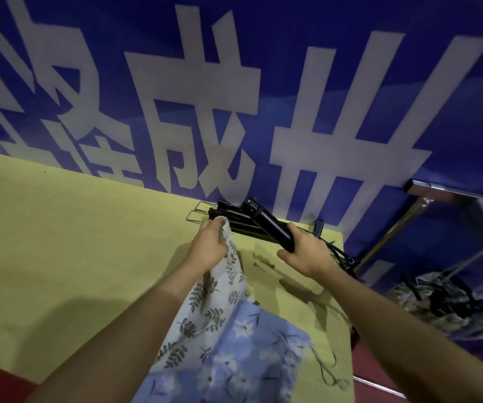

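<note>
My left hand (209, 245) grips the top edge of a white cloth with a grey leaf print (205, 312), which hangs down from it onto the yellow table (74, 242). My right hand (307, 251) holds a black tube-shaped object (269, 225), tilted up to the left, above the table's far right part. Under it lies a pile of black rods with metal wire loops (220, 215) against the wall.
A blue cloth with white flowers (249, 344) lies at the table's near edge with a thin cord (327, 370) beside it. A blue banner with large white characters (234, 97) backs the table. To the right stand a metal frame (394, 225) and a dark heap (452, 303).
</note>
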### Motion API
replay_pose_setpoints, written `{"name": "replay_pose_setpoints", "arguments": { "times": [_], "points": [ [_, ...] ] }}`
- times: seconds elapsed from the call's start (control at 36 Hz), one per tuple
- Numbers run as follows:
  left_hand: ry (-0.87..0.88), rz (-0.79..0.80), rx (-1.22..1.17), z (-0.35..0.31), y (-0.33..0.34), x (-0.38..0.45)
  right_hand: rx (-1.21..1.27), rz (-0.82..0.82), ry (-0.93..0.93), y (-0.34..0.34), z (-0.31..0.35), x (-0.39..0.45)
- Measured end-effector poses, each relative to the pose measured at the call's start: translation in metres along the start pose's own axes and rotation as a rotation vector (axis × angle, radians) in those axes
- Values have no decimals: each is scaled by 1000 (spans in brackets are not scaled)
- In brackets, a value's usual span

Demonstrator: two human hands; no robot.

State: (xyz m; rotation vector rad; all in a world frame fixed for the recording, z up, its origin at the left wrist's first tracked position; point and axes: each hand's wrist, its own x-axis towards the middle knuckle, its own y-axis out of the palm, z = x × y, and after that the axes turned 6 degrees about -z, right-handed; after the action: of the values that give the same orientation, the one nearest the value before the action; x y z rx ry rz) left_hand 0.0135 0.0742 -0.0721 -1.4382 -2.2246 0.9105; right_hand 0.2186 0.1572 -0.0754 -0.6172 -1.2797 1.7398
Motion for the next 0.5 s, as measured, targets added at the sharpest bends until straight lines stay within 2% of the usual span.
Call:
{"name": "replay_pose_setpoints", "arguments": {
  "times": [0.25,0.5],
  "points": [
    [59,203,-11,-25,-2,-14,100,62,-56,-24,-8,-35],
    [-2,296,-128,-37,0,-33,128,119,-96,-29,-9,-51]
  ]
}}
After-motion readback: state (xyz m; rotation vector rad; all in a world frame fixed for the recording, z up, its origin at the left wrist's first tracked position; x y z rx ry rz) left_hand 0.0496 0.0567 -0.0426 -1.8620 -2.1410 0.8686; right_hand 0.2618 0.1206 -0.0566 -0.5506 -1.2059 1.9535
